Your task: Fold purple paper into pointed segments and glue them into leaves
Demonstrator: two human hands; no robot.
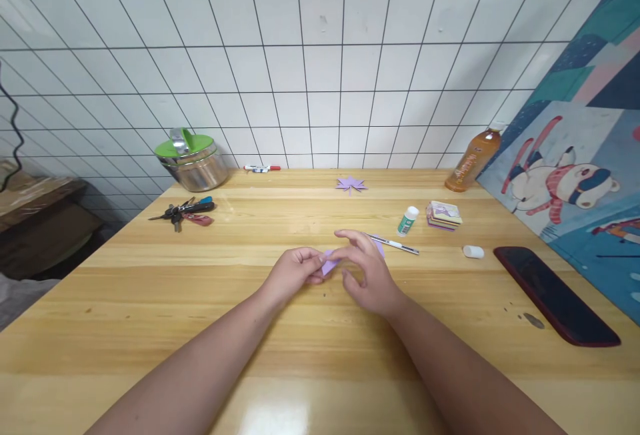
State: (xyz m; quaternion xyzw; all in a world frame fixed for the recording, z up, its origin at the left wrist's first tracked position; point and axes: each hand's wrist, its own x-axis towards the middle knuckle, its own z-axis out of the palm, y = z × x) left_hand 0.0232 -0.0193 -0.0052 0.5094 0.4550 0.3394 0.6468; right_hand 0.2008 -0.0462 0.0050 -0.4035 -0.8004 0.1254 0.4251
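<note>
Between thumb and fingers, my left hand [296, 268] pinches a small piece of purple paper [329, 265] just above the tabletop. My right hand [367, 271] is beside it with fingers apart; its index fingertip reaches the paper's edge, and I cannot tell whether it presses on it. Behind my right hand lie a slim silver pen [397, 245] and another purple paper piece [379, 246], partly hidden by the hand. Farther back, a purple paper leaf shape [351, 185] rests flat near the wall.
Right of my hands stand an uncapped glue stick [408, 221], its white cap [473, 252], a paper stack [444, 215], a tea bottle [475, 158] and a dark phone [555, 295]. Keys [185, 213], a green-lidded steel pot [193, 160] and a marker [262, 169] lie left and back.
</note>
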